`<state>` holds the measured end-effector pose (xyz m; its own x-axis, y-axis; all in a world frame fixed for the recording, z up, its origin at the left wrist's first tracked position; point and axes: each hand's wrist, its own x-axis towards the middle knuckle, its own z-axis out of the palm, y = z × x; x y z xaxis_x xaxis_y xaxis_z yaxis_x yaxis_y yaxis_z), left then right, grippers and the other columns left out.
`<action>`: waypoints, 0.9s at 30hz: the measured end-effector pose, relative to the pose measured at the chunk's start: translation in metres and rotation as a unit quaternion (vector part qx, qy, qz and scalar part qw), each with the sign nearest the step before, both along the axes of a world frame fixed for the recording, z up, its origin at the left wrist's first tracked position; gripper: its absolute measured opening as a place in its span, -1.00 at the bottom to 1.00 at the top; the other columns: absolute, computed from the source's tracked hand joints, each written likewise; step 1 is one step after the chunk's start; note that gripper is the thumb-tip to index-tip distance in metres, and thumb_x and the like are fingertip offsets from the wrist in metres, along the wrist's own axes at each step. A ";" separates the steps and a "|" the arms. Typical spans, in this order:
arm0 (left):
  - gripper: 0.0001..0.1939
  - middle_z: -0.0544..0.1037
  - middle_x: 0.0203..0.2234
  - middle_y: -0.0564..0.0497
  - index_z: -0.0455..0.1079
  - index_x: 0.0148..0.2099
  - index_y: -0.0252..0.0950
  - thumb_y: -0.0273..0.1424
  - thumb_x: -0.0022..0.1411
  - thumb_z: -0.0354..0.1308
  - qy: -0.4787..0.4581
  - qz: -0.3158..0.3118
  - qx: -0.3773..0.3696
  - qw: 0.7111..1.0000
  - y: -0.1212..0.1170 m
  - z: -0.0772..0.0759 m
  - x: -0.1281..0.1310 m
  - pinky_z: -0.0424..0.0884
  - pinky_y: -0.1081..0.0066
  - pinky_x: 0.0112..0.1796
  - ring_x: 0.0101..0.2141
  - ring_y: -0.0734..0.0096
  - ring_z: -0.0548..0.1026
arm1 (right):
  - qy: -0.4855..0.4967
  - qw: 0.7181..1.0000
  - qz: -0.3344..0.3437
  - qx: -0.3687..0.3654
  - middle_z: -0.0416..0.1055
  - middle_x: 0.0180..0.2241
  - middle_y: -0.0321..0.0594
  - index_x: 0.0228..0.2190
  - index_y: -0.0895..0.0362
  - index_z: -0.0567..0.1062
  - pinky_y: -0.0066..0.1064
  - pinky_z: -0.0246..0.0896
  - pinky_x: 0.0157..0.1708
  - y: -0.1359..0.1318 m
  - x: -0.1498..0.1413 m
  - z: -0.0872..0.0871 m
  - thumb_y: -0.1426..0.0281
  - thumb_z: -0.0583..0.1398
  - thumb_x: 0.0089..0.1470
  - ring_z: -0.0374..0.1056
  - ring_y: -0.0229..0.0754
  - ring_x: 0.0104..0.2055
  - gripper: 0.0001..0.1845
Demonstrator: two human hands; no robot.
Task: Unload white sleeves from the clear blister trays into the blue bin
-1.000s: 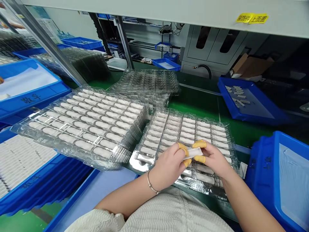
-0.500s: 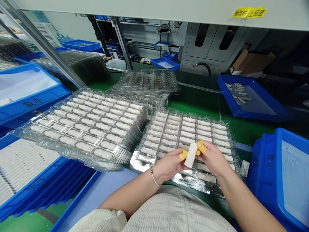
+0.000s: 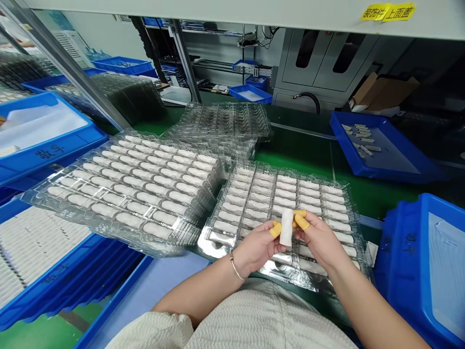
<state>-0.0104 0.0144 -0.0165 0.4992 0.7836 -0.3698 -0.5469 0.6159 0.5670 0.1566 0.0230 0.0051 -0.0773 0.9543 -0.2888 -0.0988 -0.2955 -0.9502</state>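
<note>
A white oblong piece (image 3: 286, 228) with a rounded end stands nearly upright between my two hands, over the near tray. My left hand (image 3: 262, 245) pinches its left side and lower end, with a yellow cot on the thumb. My right hand (image 3: 316, 235), also wearing yellow finger cots, closes on its right edge; the fingertips behind the piece are partly hidden. Below both hands lies a clear plastic tray (image 3: 221, 248) holding rows of similar white pieces. To its left, a stack of clear trays (image 3: 47, 203) carries more of these pieces in its top tray.
Clear trays (image 3: 225, 121) are piled behind on the green bench (image 3: 308, 152). A blue bin (image 3: 392, 165) with small parts sits at the back right. Stacked blue bins (image 3: 403, 242) stand at the right, and blue bins (image 3: 47, 276) fill the left. A shelf edge (image 3: 236, 14) runs overhead.
The white piece has turned from a slant to nearly upright between my hands. My right fingers have shifted along its right edge. The view has moved slightly.
</note>
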 end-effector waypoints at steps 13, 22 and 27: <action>-0.66 0.55 -0.20 -0.06 0.44 -0.05 -0.21 -0.16 0.19 0.23 0.240 0.112 0.244 0.933 0.014 0.003 -0.025 0.37 0.27 -0.09 -0.14 0.23 0.50 | -0.531 0.811 0.134 0.206 0.48 -0.21 -0.14 -0.20 0.10 0.53 -0.22 0.27 -0.18 0.025 0.020 0.009 0.29 0.19 0.12 0.37 -0.01 -0.16 -0.78; -0.67 0.56 -0.20 -0.03 0.47 -0.09 -0.22 -0.17 0.14 0.27 0.277 0.153 0.206 0.926 0.018 0.005 -0.037 0.43 0.33 -0.15 -0.22 0.31 0.54 | -0.660 0.639 0.281 0.277 0.49 -0.32 0.01 -0.38 0.19 0.56 -0.19 0.19 -0.16 0.041 -0.002 -0.013 0.54 0.19 0.10 0.34 0.06 -0.16 -0.88; -0.56 0.61 -0.23 -0.03 0.49 -0.11 -0.22 -0.07 0.03 0.33 0.326 0.140 0.200 0.913 0.009 0.012 -0.030 0.47 0.26 -0.11 -0.21 0.22 0.55 | -0.641 0.665 0.263 0.280 0.51 -0.29 -0.13 -0.40 0.14 0.57 -0.30 0.21 -0.14 0.033 0.000 0.004 0.42 0.23 0.14 0.34 -0.03 -0.14 -0.89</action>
